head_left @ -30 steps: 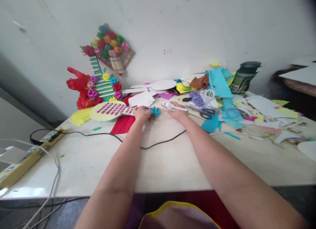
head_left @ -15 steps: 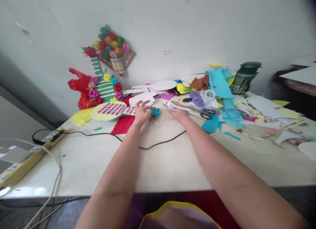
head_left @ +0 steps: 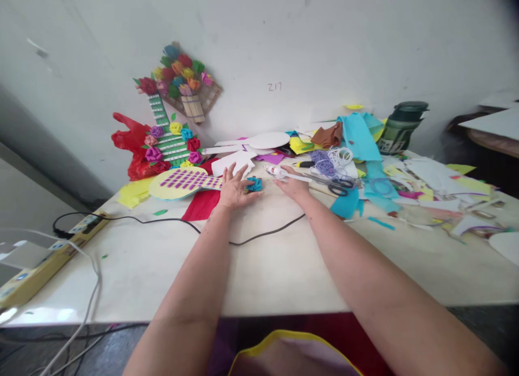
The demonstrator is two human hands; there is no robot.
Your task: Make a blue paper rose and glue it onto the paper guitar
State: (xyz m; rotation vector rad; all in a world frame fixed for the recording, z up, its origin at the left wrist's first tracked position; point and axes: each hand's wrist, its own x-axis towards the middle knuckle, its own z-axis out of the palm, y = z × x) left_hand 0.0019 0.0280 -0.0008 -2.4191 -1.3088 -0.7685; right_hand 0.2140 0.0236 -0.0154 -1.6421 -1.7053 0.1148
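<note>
My left hand (head_left: 237, 191) is open, its fingers spread and palm down on the table beside a blue paper flower (head_left: 255, 183). Whether its fingertips touch the flower is hard to see. Just past this hand, the neck of a yellow paper guitar (head_left: 175, 183) with purple stripes runs under or behind the fingers. My right hand (head_left: 294, 184) is closed around a white hot glue gun (head_left: 278, 172), whose tip points left toward the flower. A white stick extends from the gun over the hand.
Scissors (head_left: 339, 187), purple yarn (head_left: 323, 164) and blue crepe paper (head_left: 357, 138) lie to the right, with paper scraps beyond. A black cord (head_left: 259, 238) crosses the table. At left are a power strip (head_left: 60, 251) and a green flowered guitar (head_left: 172, 143); a bottle (head_left: 399, 128) stands back right.
My left hand has spread its fingers and lowered, with the thumb now reaching in front of the blue flower and hiding the brownish strips below it. The right hand stays almost still with the glue gun.
</note>
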